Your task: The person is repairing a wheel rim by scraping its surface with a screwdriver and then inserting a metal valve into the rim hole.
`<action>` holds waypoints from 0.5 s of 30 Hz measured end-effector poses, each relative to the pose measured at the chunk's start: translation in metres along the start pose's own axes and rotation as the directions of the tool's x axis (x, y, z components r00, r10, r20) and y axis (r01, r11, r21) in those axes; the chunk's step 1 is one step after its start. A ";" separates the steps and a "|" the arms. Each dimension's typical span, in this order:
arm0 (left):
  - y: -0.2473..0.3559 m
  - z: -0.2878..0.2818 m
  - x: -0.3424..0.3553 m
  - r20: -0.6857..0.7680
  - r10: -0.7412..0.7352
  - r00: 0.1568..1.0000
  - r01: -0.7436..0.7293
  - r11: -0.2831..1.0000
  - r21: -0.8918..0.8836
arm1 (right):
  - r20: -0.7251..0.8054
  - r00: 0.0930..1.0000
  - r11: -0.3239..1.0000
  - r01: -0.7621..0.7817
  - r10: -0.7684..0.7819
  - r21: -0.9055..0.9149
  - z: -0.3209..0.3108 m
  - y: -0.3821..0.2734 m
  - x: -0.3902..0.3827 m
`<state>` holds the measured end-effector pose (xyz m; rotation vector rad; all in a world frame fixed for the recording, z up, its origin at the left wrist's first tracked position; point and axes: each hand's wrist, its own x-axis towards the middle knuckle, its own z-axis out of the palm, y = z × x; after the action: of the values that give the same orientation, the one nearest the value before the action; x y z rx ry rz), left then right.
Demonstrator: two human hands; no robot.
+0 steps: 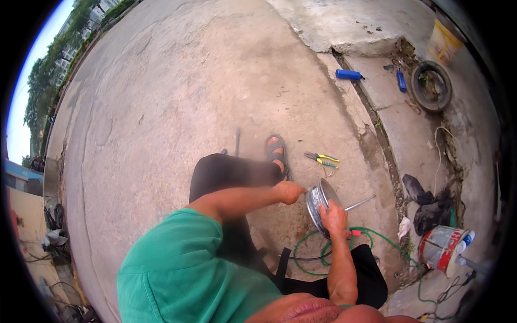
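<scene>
Between pliers [327,158] and green hose [397,247]: right hand [334,217] gripping wheel rim [314,209], left hand [290,192] beside, hold unclear.

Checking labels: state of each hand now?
Left hand: closed, at the rim; whether holding anything, can't tell.
Right hand: closed, holding the rim.

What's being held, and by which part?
Metal wheel, held by its rim in the right hand. Whether the left hand grips anything can't be told.
</scene>
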<state>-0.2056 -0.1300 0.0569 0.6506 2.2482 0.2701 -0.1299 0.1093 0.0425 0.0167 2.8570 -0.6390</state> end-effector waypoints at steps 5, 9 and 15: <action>-0.013 0.008 0.020 -0.106 0.015 0.994 -0.023 0.997 -0.074 | 0.011 1.000 1.000 -0.018 0.018 -0.017 -0.002 0.000 0.006; -0.023 0.019 0.035 -0.046 0.013 0.999 -0.015 0.999 -0.046 | 0.031 0.999 0.998 0.023 -0.022 -0.061 0.002 -0.012 -0.002; -0.009 -0.009 0.004 -0.023 0.077 0.997 -0.078 0.996 -0.042 | 0.005 1.000 1.000 0.003 -0.003 -0.006 -0.007 0.006 -0.003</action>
<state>-0.2177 -0.1358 0.0569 0.7165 2.2346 0.3641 -0.1285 0.1179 0.0470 0.0106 2.8548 -0.6304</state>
